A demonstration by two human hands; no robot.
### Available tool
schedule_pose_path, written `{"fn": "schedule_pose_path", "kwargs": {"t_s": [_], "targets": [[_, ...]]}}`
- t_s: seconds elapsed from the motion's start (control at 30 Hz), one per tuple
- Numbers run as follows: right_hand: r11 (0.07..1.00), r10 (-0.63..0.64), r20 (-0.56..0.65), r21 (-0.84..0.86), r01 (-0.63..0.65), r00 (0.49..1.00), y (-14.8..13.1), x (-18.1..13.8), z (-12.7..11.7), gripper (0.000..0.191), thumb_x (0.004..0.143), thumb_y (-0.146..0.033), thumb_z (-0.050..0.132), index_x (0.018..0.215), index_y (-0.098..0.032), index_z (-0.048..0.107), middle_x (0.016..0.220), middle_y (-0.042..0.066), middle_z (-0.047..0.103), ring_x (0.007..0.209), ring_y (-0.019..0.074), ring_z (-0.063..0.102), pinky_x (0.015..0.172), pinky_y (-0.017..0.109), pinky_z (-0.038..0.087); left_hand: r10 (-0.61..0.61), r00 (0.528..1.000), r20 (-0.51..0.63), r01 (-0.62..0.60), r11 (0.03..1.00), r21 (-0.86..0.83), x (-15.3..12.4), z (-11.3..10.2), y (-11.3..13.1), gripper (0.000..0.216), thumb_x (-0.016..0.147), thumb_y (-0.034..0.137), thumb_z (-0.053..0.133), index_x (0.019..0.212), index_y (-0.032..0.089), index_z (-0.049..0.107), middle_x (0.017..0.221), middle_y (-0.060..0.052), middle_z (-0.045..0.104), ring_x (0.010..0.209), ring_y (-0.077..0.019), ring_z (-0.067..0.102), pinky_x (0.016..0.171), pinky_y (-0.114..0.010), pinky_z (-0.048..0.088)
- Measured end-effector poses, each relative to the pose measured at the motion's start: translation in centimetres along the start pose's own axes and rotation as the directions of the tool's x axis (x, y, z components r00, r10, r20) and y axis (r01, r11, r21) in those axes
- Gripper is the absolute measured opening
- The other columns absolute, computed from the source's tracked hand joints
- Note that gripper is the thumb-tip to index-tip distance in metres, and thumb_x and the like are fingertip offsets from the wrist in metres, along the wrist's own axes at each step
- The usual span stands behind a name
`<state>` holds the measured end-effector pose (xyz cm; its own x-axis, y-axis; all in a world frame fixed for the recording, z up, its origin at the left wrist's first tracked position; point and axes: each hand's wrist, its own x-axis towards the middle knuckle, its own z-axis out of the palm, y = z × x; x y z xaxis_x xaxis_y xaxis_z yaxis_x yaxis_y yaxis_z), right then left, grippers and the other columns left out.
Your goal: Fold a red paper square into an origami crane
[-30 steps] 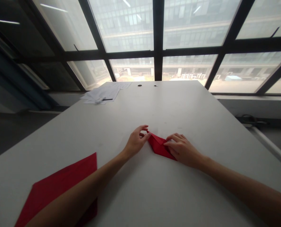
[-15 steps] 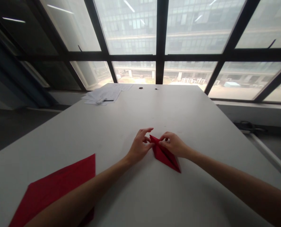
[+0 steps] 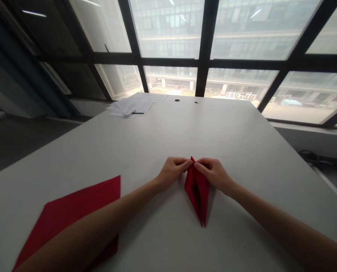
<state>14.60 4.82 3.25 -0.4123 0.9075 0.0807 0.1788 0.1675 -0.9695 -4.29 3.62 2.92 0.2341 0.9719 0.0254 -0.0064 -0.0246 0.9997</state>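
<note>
A folded piece of red paper point(image 3: 196, 187) in a narrow kite shape is held over the white table point(image 3: 163, 241), its two long points towards me and a dark slit between them. My left hand point(image 3: 174, 169) pinches its far tip from the left with thumb and fingers. From the right, my right hand point(image 3: 214, 172) grips the paper just below the same tip. The thumbs are nearly touching. Some of my fingertips are hidden behind the paper.
A larger red sheet point(image 3: 80, 204) lies at the table's front left, partly under my left forearm. Loose white papers point(image 3: 137, 104) with a dark strip on them are at the far left. Two small dark spots, one a round hole point(image 3: 177, 100), mark the far edge, before large windows.
The folded red paper has turned so its long points face me. My left fingers, spread before, have closed on its tip. The camera view has shifted slightly.
</note>
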Motion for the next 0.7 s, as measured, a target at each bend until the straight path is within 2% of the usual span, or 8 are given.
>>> {"fn": "schedule_pose_path", "kwargs": {"t_s": [0.13, 0.27, 0.5, 0.7], "targets": [[1.000, -0.025, -0.085, -0.021, 0.024, 0.996, 0.73, -0.09, 0.51, 0.036, 0.087, -0.047, 0.061, 0.077, -0.014, 0.071, 0.067, 0.002, 0.063, 0.059, 0.0126, 0.050, 0.052, 0.023, 0.037, 0.027, 1.000, 0.004, -0.027, 1.000, -0.003, -0.17, 0.23, 0.40, 0.035, 0.079, 0.045, 0.072, 0.081, 0.011, 0.076, 0.074, -0.004, 0.068, 0.068, -0.0140, 0.056, 0.063, -0.024, 0.043], [0.999, -0.031, -0.074, -0.009, 0.031, 0.997, 1.04, -0.30, 0.84, 0.038, 0.089, -0.046, 0.057, 0.075, -0.013, 0.070, 0.064, 0.000, 0.058, 0.057, 0.0110, 0.045, 0.050, 0.023, 0.034, 0.033, 0.999, 0.032, -0.033, 0.999, 0.016, -0.17, -0.05, 0.23, 0.039, 0.087, 0.046, 0.064, 0.071, 0.011, 0.071, 0.064, 0.000, 0.060, 0.062, -0.0101, 0.050, 0.059, -0.021, 0.038], [0.998, -0.050, -0.042, 0.033, 0.051, 0.998, 0.96, -0.60, 0.95, 0.041, 0.090, -0.047, 0.056, 0.068, -0.013, 0.064, 0.059, -0.002, 0.048, 0.055, 0.0102, 0.037, 0.048, 0.023, 0.029, -0.028, 0.998, 0.063, 0.032, 0.998, -0.057, -0.22, -0.02, 0.11, 0.034, 0.082, 0.045, 0.071, 0.084, 0.011, 0.076, 0.076, -0.004, 0.069, 0.068, -0.0127, 0.056, 0.063, -0.023, 0.042], [0.998, -0.060, -0.044, 0.031, 0.061, 0.997, 1.09, -0.66, 0.95, 0.040, 0.090, -0.046, 0.056, 0.066, -0.014, 0.062, 0.059, -0.002, 0.048, 0.056, 0.0101, 0.037, 0.048, 0.023, 0.029, -0.026, 0.999, 0.030, 0.028, 0.998, -0.059, -0.20, 0.08, 0.16, 0.030, 0.079, 0.041, 0.075, 0.086, 0.012, 0.077, 0.079, -0.006, 0.071, 0.069, -0.0132, 0.058, 0.065, -0.024, 0.043]]}}
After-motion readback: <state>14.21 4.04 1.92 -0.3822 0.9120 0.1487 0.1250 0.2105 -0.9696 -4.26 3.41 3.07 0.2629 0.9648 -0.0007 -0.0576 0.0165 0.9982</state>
